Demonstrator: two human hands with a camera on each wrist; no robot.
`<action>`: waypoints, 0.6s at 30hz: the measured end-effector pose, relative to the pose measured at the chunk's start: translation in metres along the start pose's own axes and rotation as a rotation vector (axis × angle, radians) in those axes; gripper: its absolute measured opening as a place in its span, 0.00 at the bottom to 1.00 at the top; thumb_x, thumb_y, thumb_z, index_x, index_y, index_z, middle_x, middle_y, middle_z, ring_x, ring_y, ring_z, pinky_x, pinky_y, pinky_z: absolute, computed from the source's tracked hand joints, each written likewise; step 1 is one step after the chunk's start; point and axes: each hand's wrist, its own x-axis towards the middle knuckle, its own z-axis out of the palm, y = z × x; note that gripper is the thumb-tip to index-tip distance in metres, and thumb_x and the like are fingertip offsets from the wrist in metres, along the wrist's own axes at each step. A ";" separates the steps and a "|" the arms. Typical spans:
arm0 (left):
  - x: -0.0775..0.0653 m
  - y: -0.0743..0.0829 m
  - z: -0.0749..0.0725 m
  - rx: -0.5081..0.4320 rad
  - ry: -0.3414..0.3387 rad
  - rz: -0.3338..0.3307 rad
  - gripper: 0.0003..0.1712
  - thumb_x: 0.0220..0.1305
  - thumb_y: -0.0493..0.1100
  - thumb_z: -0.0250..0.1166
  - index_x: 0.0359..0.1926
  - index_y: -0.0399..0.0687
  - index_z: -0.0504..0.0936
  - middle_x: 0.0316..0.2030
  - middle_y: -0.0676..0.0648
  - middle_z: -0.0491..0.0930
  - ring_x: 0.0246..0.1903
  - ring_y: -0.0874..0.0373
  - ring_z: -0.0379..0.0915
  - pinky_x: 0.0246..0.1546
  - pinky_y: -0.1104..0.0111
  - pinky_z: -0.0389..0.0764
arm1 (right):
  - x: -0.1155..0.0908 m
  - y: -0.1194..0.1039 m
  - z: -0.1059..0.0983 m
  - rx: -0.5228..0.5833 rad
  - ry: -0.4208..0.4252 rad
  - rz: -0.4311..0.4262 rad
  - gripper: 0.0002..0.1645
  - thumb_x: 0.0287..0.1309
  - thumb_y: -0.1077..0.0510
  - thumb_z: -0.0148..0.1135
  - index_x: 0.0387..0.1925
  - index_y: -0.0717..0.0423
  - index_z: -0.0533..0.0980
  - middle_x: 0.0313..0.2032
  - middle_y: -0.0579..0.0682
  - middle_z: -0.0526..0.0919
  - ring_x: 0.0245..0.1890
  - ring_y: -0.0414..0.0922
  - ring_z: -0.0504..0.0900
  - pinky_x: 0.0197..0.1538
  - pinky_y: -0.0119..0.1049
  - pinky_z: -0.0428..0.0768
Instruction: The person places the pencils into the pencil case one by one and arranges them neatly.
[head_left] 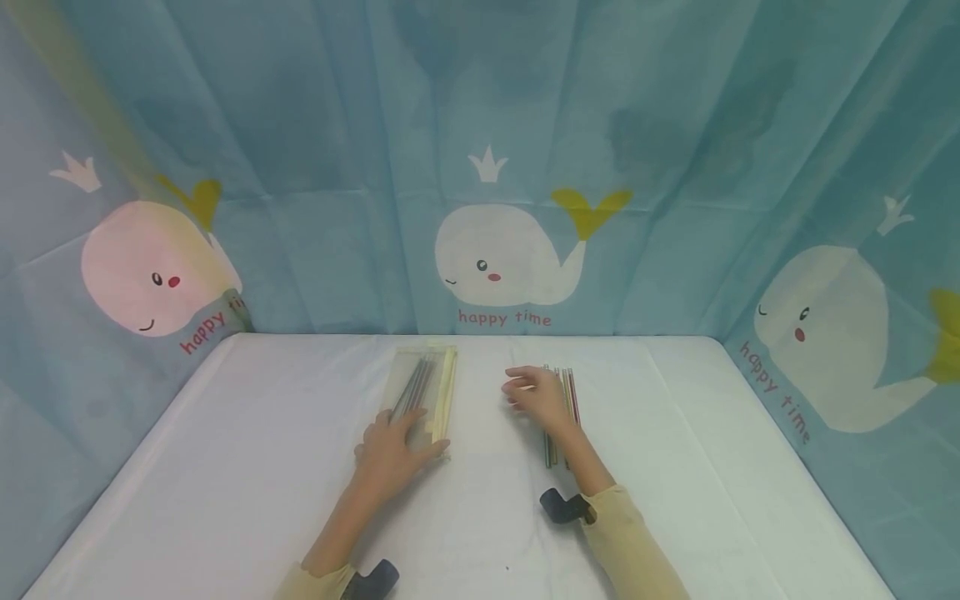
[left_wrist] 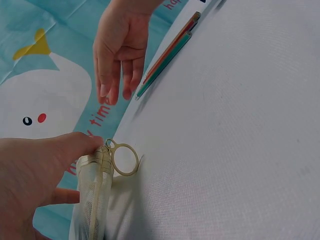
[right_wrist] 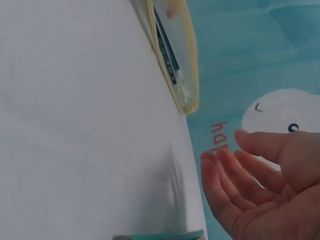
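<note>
A translucent pencil case (head_left: 447,379) with pale yellow edging lies left of the table's middle, dark pencils (head_left: 417,387) showing through it. Across its near end my left hand (head_left: 393,450) grips it, thumb on the right side and fingers on the left. The left wrist view has the thumb beside a round zipper pull (left_wrist: 125,174). My right hand (head_left: 542,400) hovers, fingers loosely bent and holding nothing, close to several coloured pencils (head_left: 547,454) on the cloth. It partly covers them in the head view; red and green ones (left_wrist: 167,57) show in the left wrist view.
A white cloth (head_left: 675,467) covers the table. Blue curtains (head_left: 337,250) printed with whales stand along its back and both sides. Each wrist carries a dark camera mount (head_left: 562,506) below a beige sleeve (head_left: 630,542).
</note>
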 end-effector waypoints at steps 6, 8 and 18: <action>0.000 0.000 0.002 -0.005 0.012 0.009 0.44 0.62 0.65 0.72 0.71 0.45 0.77 0.71 0.22 0.64 0.69 0.21 0.61 0.60 0.25 0.62 | -0.001 -0.001 -0.007 -0.048 0.033 0.020 0.19 0.68 0.64 0.68 0.59 0.66 0.81 0.47 0.63 0.89 0.38 0.55 0.91 0.41 0.42 0.88; 0.000 0.000 0.002 -0.004 0.012 0.009 0.43 0.63 0.65 0.72 0.71 0.46 0.77 0.71 0.22 0.64 0.69 0.21 0.61 0.60 0.25 0.62 | 0.000 -0.002 -0.009 -0.071 0.047 0.025 0.20 0.68 0.63 0.68 0.59 0.66 0.81 0.47 0.63 0.89 0.38 0.55 0.91 0.40 0.40 0.88; 0.001 -0.001 -0.001 0.015 -0.004 0.002 0.44 0.64 0.66 0.71 0.72 0.46 0.76 0.71 0.22 0.64 0.69 0.20 0.61 0.60 0.25 0.63 | -0.001 -0.004 -0.024 -0.228 0.143 0.024 0.24 0.68 0.58 0.71 0.61 0.65 0.80 0.54 0.65 0.87 0.56 0.61 0.86 0.58 0.54 0.83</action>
